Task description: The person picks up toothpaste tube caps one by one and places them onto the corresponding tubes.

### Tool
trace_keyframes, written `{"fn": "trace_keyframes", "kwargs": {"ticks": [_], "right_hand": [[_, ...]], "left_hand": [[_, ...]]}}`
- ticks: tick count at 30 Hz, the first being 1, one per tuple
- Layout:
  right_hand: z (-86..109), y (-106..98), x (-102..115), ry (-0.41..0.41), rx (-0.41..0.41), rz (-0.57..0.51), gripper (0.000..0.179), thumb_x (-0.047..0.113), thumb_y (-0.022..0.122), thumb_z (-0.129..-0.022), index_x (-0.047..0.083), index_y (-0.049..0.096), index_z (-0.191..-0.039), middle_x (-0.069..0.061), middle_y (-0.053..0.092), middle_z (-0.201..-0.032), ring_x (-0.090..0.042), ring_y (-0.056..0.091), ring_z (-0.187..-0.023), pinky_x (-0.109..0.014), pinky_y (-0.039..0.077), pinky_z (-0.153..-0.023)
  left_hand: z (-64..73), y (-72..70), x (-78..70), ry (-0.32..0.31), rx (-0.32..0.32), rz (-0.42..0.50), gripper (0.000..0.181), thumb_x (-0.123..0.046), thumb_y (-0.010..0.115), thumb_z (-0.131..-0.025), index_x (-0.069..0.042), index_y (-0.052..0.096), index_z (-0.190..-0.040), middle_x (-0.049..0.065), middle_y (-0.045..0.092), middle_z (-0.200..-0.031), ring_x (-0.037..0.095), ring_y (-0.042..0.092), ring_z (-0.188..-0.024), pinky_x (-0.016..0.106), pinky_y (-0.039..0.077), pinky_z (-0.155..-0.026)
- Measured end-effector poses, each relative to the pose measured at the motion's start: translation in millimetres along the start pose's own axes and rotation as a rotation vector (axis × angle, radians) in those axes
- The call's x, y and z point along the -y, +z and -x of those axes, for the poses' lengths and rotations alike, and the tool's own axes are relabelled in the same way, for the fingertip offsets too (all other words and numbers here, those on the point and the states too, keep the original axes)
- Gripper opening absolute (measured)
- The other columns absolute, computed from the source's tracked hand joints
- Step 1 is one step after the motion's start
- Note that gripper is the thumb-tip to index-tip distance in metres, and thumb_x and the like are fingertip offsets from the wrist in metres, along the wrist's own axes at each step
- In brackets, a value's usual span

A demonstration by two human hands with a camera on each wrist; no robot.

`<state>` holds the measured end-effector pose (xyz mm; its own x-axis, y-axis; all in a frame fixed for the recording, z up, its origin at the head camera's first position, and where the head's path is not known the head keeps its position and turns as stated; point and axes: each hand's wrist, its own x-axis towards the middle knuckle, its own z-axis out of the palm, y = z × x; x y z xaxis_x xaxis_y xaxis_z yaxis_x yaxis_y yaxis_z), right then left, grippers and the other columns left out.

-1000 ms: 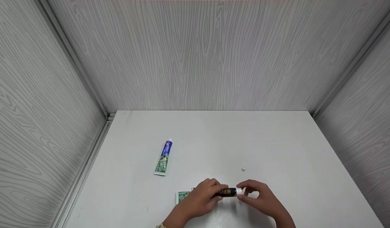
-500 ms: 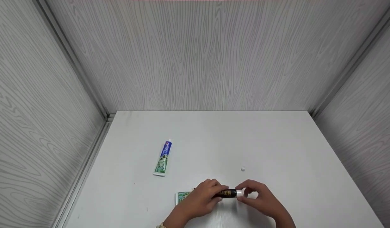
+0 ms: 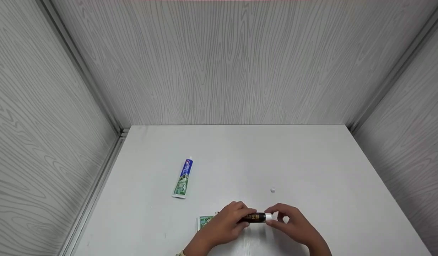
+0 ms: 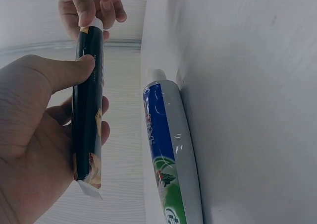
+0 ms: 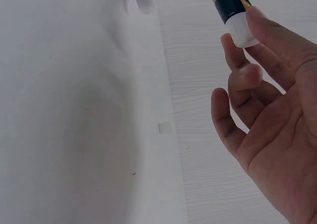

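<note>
My left hand (image 3: 226, 221) grips a black toothpaste tube (image 3: 253, 217) with gold lettering, thumb along one side and fingers round the other in the left wrist view. The tube points right, raised over the table. At its right end sits a white cap (image 5: 241, 29), pinched between thumb and index finger of my right hand (image 3: 293, 222); the other fingers curl loosely beside it. Partly hidden under my left hand lies a blue and green toothpaste tube (image 4: 166, 140), its white cap (image 4: 157, 75) on the near end. Beyond my right hand is a small white cap-like piece (image 3: 272, 190).
Another blue and green toothpaste tube (image 3: 182, 178) lies to the left on the white table (image 3: 311, 160). Grey wood-grain panels (image 3: 233, 64) stand at the back and both sides.
The fingers of my right hand shift slightly at the cap, and the black tube dips a touch. My left hand keeps its hold; the other tubes stay in place.
</note>
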<state>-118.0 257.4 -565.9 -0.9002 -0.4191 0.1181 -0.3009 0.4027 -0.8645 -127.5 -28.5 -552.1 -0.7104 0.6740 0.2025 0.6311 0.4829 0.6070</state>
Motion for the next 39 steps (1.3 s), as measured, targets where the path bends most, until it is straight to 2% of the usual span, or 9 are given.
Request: {"fn": "trace_keyframes", "kwargs": {"ticks": [10, 18, 23, 32, 39], "right_hand": [[-2.9, 1.8, 0.6, 0.017, 0.017, -0.008, 0.018, 0.026, 0.076, -0.100, 0.025, 0.078, -0.117, 0.003, 0.078, -0.108, -0.006, 0.056, -0.074, -0.025, 0.051, -0.066], [-3.7, 2.3, 1.7, 0.015, 0.006, -0.020, 0.020, 0.027, 0.078, -0.098, 0.025, 0.077, -0.119, 0.002, 0.077, -0.112, -0.014, 0.061, -0.082, -0.027, 0.055, -0.074], [-4.2, 3.6, 0.7, 0.024, -0.016, -0.014, 0.023, 0.028, 0.079, -0.097, 0.026, 0.075, -0.119, 0.001, 0.075, -0.115, -0.011, 0.064, -0.086, -0.030, 0.057, -0.080], [-4.9, 0.4, 3.9, 0.072, -0.059, -0.010, 0.026, 0.029, 0.081, -0.096, 0.028, 0.074, -0.120, -0.015, 0.072, -0.118, -0.011, 0.065, -0.082, -0.031, 0.057, -0.082], [-3.9, 0.1, 4.2, 0.085, -0.058, -0.009, 0.027, 0.032, 0.082, -0.095, 0.024, 0.074, -0.120, -0.011, 0.073, -0.118, -0.011, 0.065, -0.081, -0.031, 0.056, -0.083]], "left_hand": [[1.1, -1.1, 1.6, 0.006, -0.019, 0.014, 0.038, -0.017, 0.071, -0.103, -0.024, 0.068, -0.140, -0.006, 0.068, -0.117, 0.005, 0.057, -0.108, 0.029, 0.054, -0.100], [0.7, -3.4, 3.1, 0.034, -0.049, 0.004, 0.036, -0.018, 0.074, -0.101, -0.023, 0.070, -0.136, -0.007, 0.068, -0.117, 0.006, 0.058, -0.106, 0.029, 0.054, -0.097], [0.2, -3.4, 4.2, 0.021, -0.051, -0.003, 0.037, -0.019, 0.075, -0.101, -0.025, 0.070, -0.137, -0.007, 0.069, -0.118, 0.006, 0.059, -0.107, 0.029, 0.054, -0.097], [-2.0, -4.6, 5.2, 0.005, -0.058, -0.026, 0.037, -0.020, 0.076, -0.099, -0.024, 0.071, -0.135, -0.007, 0.069, -0.115, 0.007, 0.059, -0.103, 0.030, 0.054, -0.095], [-2.5, -1.9, 9.3, -0.023, -0.072, -0.038, 0.035, -0.024, 0.077, -0.099, -0.023, 0.071, -0.134, -0.006, 0.071, -0.115, 0.008, 0.062, -0.104, 0.031, 0.055, -0.095]]}}
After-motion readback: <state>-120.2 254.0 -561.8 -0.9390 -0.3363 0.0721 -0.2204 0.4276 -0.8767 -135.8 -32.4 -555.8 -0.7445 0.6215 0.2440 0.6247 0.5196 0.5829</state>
